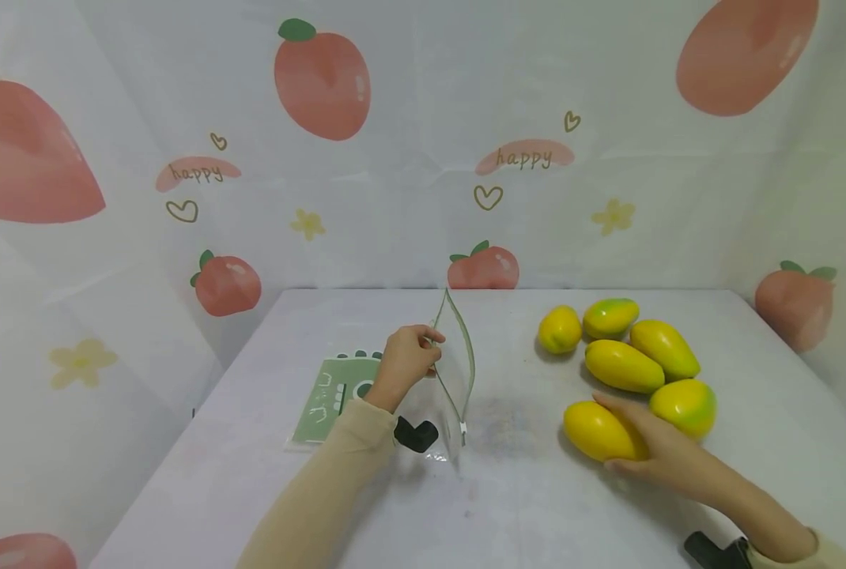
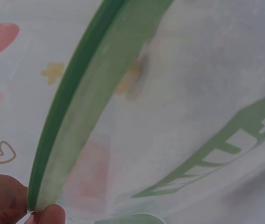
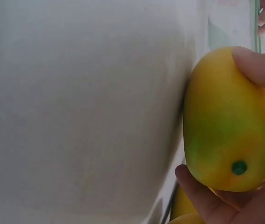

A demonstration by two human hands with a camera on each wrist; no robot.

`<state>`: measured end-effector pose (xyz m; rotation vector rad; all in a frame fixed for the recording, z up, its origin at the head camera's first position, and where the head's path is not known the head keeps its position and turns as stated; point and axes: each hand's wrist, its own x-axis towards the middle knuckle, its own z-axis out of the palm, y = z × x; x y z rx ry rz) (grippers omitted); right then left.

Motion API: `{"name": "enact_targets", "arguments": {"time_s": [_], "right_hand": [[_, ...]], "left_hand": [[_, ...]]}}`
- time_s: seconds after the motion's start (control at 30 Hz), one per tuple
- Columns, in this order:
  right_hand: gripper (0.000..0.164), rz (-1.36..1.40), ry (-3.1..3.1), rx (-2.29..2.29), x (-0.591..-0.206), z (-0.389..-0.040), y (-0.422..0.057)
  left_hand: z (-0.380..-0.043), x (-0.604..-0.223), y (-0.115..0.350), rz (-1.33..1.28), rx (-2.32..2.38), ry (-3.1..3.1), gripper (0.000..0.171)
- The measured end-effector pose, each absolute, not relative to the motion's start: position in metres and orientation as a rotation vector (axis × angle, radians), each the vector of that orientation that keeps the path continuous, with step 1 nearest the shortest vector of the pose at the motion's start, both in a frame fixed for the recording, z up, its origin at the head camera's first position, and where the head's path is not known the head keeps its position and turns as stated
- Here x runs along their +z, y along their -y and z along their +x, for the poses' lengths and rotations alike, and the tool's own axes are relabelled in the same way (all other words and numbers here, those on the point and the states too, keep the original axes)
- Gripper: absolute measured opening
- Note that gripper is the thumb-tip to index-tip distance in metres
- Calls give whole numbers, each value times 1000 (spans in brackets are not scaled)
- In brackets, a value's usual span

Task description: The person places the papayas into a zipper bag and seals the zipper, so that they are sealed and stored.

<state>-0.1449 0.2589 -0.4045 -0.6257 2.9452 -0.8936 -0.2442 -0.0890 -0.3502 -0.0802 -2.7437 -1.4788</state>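
Note:
My left hand point(image 1: 403, 365) pinches the rim of a clear zip bag with a green print point(image 1: 326, 411). Its mouth gapes to the right, edged by a green zip strip point(image 1: 470, 356) with a white slider at the near end. In the left wrist view, thumb and finger hold the dark green strip point(image 2: 60, 119) at its lower end. On the right, my right hand point(image 1: 668, 458) grips a yellow mango point(image 1: 597, 431), fingers over the far side and thumb on the near side. The right wrist view shows this mango point(image 3: 228, 112) with a greenish end and a small green stem stub.
Beyond the right hand lie several other mangoes, among them a yellow one point(image 1: 624, 366), a round-looking one point(image 1: 560, 329) and a green-tinged one point(image 1: 685, 407). All rest on a white table point(image 1: 508, 506). A fruit-printed cloth point(image 1: 409, 182) hangs behind and at the sides.

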Motion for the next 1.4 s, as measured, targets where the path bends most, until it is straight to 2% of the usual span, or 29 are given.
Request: {"name": "enact_targets", "arguments": {"time_s": [0.33,0.7,0.9,1.1,1.4], "right_hand": [[81,-647,-2957,-908,-388,-145,-249],[79,-886,-3153,-999,-349,-149,-227],[84,-1013,-3218,-1084,-336,-152,-208],[91,-1062,-3255,-1212,-334,-157,-183],[91,-1123,-3223,-1357,-347,-167,-150]], "left_hand": [[-244,-350,88,-94,-1458,2743,23],[-245,-352,90,-88,-1474,2739,23],[-246,-354,90,-79,-1483,2749,22],[-245,-353,90,-94,-1470,2745,22],[-244,-352,87,-87,-1462,2758,22]]}}
